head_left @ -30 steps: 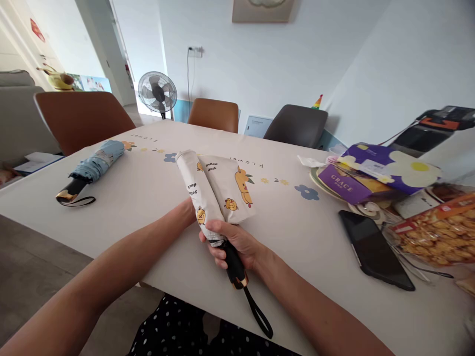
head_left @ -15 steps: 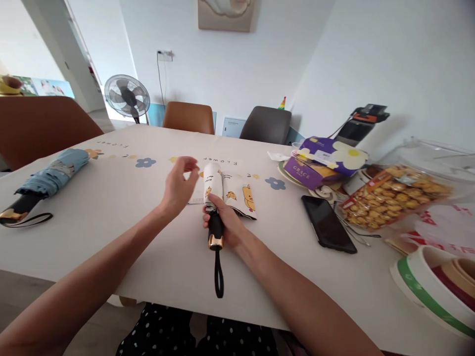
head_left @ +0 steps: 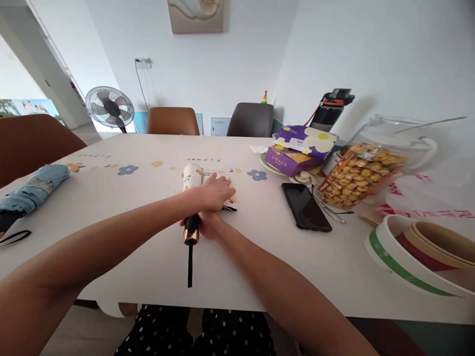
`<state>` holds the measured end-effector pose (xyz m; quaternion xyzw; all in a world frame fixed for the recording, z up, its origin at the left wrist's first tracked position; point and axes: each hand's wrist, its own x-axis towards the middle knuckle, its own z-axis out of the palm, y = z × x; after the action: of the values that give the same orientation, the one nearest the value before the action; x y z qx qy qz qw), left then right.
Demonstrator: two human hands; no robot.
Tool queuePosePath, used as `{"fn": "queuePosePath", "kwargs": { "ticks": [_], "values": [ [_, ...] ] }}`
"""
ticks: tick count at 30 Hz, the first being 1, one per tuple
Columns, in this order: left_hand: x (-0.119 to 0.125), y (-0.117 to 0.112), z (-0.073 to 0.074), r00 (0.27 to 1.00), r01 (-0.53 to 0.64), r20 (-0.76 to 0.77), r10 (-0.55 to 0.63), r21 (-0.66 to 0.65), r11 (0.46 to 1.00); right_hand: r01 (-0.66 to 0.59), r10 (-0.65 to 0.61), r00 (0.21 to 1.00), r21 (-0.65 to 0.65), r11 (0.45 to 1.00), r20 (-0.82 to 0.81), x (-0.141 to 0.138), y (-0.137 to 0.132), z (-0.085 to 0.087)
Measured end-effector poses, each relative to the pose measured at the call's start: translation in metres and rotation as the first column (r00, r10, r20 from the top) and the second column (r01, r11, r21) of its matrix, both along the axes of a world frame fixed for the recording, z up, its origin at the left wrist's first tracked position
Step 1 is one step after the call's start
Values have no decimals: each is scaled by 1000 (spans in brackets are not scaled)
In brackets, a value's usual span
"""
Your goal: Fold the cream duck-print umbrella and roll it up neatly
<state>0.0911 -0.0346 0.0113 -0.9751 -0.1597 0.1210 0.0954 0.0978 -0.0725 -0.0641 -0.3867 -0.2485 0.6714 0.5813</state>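
Observation:
A white folding umbrella (head_left: 191,177) with yellow duck prints lies on the cream tablecloth (head_left: 148,198), pointing away from me. Its black handle (head_left: 191,228) has a gold ring, and the black wrist strap (head_left: 190,266) trails toward the table's near edge. My right hand (head_left: 206,225) is closed around the handle just above the ring. My left hand (head_left: 214,192) reaches across and lies flat, fingers stretched out, on the loose fabric flap on the umbrella's right side. Most of that flap is hidden under the hand.
A folded blue umbrella (head_left: 32,190) lies at the far left. Right of my hands are a black phone (head_left: 306,213), a purple box (head_left: 297,152) on a plate, a snack bag (head_left: 361,177) and stacked paper bowls (head_left: 426,252). Chairs and a fan (head_left: 110,107) stand beyond the table.
The umbrella has come down from being held up to lying on the table. My left hand went from raised above it to pressing flat on the fabric flap. My view shifted right.

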Motion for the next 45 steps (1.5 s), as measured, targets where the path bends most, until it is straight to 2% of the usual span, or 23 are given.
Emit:
{"fn": "queuePosePath", "kwargs": {
  "ticks": [4, 10, 16, 18, 20, 21, 23, 25, 29, 31, 34, 37, 41, 45],
  "values": [
    [1, 1, -6, 993, -13, 120, 6, 58, 998, 14, -14, 999, 17, 1000, -35, 1, 0, 1],
    [-6, 5, -14, 929, -199, 336, 157, 95, 975, 26, -23, 997, 31, 999, -79, 0, 0, 5],
    [-13, 5, -13, 864, -205, 451, 225, -93, 974, 10, -4, 996, 72, 997, -85, 0, -1, 4],
    [-15, 3, -12, 819, -208, 520, 244, -128, 970, 7, 0, 997, 94, 996, -76, -1, -3, 4],
    [-17, 2, -10, 736, -219, 620, 272, -162, 962, 1, 5, 997, 82, 997, -71, -1, -4, 6],
    [-19, 2, -9, 672, -235, 677, 300, -190, 953, -1, 6, 997, 57, 998, -79, -2, -4, 7],
    [-24, 6, -5, 506, -257, 772, 384, -290, 922, 0, -1, 994, -9, 1000, -105, -3, -3, 9],
    [-30, 11, -1, 340, -208, 810, 478, -431, 878, -12, 4, 989, -57, 998, -147, -3, -2, 10],
    [-46, 22, 5, 134, -9, 744, 655, -660, 752, -28, 13, 983, -84, 996, -182, -4, 0, 10],
    [-53, 26, 7, 46, 35, 696, 717, -718, 695, -20, 3, 985, -97, 995, -174, -3, 1, 10],
    [-65, 30, 9, -68, 70, 636, 768, -765, 640, -17, -3, 986, -116, 993, -168, -3, 2, 8],
    [-82, 31, 7, -103, 35, 630, 770, -771, 635, -4, -18, 984, -125, 992, -176, -4, 3, 6],
    [-113, 30, -6, -98, -123, 663, 742, -748, 652, -13, -10, 983, -124, 992, -183, -3, 2, 8],
    [-136, 26, -26, -58, -228, 604, 795, -783, 578, -30, 14, 979, -76, 997, -202, -1, -3, 12]
  ]
}}
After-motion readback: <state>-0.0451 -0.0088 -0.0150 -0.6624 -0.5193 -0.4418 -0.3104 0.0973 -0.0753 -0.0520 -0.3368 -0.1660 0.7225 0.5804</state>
